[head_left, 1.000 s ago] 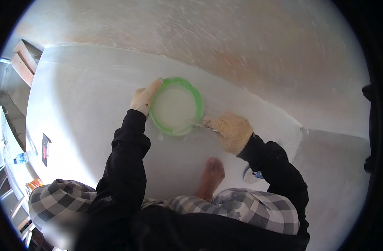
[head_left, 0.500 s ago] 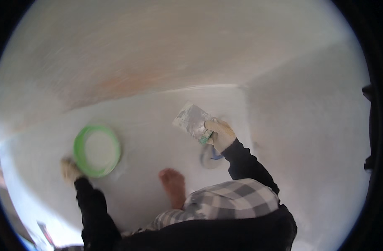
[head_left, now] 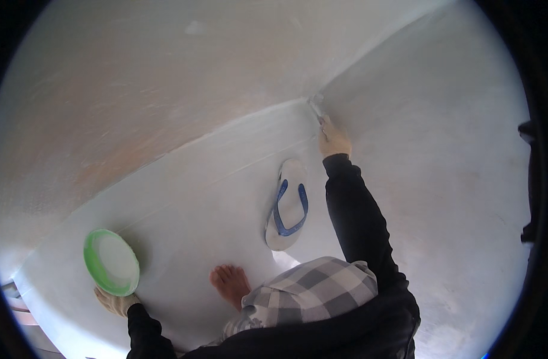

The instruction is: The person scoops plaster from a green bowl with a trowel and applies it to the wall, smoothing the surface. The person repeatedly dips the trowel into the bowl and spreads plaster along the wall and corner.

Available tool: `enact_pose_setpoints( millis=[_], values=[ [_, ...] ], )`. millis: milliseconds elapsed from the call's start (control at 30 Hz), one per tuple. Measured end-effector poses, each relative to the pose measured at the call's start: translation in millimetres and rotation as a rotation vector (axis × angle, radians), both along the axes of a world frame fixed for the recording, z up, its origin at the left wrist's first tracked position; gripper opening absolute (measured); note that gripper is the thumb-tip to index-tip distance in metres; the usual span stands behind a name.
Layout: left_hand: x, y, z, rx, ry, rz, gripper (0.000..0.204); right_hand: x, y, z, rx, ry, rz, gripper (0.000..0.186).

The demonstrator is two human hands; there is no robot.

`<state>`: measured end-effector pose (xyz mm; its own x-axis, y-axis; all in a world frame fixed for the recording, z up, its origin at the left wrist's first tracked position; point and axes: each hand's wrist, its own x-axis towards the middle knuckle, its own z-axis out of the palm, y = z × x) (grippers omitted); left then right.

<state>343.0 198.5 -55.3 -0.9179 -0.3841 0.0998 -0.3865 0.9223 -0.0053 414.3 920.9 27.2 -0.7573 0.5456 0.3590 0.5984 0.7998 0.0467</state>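
My right hand [head_left: 335, 137], in a pale work glove, reaches up into the corner where two walls meet the floor. It grips a putty knife [head_left: 315, 106], seen almost edge-on, with its blade at the corner. On the left, my gloved left hand [head_left: 114, 301] holds a round green bowl [head_left: 94, 263] from below its near edge. White paste lies inside the bowl, which tilts a little. Most of the left fingers are hidden beneath it.
A white flip-flop with blue straps [head_left: 292, 206] lies on the pale floor [head_left: 190, 221] between my arms. My bare foot [head_left: 231, 283] stands left of it. The far wall [head_left: 184, 78] shows reddish patches; a grey wall [head_left: 441, 179] rises on the right.
My right hand has moved away from me to the corner with the putty knife, turning the blade edge-on. My left hand and the bowl appear lower and farther left. The flip-flop is uncovered.
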Motion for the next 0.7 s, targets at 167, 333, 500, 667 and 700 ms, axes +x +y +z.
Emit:
enact_pose_setpoints(
  millis=[167, 333, 500, 667, 700],
  values=[
    [0.3, -16.2, -12.8, 0.078, 0.049, -0.018, 0.073, -24.7, -4.7, 7.6, 0.112, -0.202, 0.046, 0.039],
    [3.0, -21.7, -18.6, -0.005, 0.076, -0.055, 0.064, -34.1, -7.1, -7.2, 0.136, -0.365, 0.05, 0.024],
    [4.9, -21.2, -13.4, -0.058, 0.033, -0.065, 0.07, -27.1, -6.5, -5.2, 0.068, -0.473, 0.093, 0.02],
    [5.5, -18.9, -13.3, -0.009, 0.088, -0.072, 0.07, -10.4, -3.7, 32.1, -0.054, -0.626, 0.083, 0.019],
    [5.6, -18.7, -14.1, 0.006, 0.103, -0.074, 0.069, -7.4, -2.8, 38.5, -0.031, -0.536, 0.037, 0.021]
  ],
)
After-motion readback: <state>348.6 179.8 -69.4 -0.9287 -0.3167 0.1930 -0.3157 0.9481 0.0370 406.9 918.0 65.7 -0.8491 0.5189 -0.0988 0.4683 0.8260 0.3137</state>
